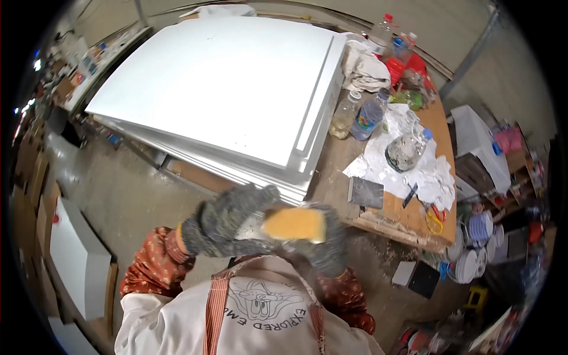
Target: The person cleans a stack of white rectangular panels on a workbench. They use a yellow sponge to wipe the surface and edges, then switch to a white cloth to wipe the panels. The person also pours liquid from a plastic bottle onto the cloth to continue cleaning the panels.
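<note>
In front of my chest, both hands wear dark grey knitted gloves. My right hand (328, 245) is closed round the right side of a yellow-orange, sponge-like block (294, 224), smeared by motion. My left hand (228, 216) is curled just left of the block, its thumb side above and its fingers below. Between them shows a pale, shiny patch that I cannot make out. Just beyond my hands lies a stack of large white panels (225, 83) on a wooden table (331, 177), its near corner pointing toward me.
Right of the panels stand a clear bottle (345, 115), a blue-labelled bottle (371, 115) and a blue-capped bottle (407, 151) lying on white paper (441, 174). A dark square pad (365, 193) and yellow-handled scissors (435, 223) lie near the edge. More white panels (77, 260) lean at left.
</note>
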`<state>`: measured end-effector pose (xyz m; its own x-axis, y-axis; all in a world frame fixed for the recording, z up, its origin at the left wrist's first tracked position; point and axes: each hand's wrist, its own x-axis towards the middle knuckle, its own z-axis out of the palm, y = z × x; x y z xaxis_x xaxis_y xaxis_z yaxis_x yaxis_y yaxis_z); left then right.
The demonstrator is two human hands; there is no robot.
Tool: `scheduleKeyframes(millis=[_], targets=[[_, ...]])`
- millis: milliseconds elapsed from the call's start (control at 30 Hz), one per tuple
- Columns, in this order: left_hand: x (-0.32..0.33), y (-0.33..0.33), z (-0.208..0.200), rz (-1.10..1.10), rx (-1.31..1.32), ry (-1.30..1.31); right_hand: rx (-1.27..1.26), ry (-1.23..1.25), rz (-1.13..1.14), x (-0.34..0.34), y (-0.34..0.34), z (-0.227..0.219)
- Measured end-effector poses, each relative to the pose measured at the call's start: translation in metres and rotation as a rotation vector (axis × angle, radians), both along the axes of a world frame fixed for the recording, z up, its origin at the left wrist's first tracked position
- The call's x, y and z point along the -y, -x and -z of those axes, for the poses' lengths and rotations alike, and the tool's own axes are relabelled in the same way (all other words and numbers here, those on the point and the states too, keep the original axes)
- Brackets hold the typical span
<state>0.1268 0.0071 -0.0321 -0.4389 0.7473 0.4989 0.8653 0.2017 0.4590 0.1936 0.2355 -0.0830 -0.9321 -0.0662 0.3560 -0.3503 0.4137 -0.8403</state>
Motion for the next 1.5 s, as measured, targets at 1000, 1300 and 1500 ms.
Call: scheduleKeyframes(millis=[1000, 1300, 1500], targets=[[0.052, 0.142, -0.008, -0.797, -0.258, -0.009, -0.299, -0.330, 0.518, 0.019, 0.032, -0.018], [0.047, 0.144, -0.011, -0.781, -0.160, 0.028, -0.136, 0.757, 0.345, 0.032, 0.032, -0.004], [0.048, 0.144, -0.012, -0.763, -0.160, 0.047, -0.073, 0.828, 0.477, 0.017, 0.026, -0.003]])
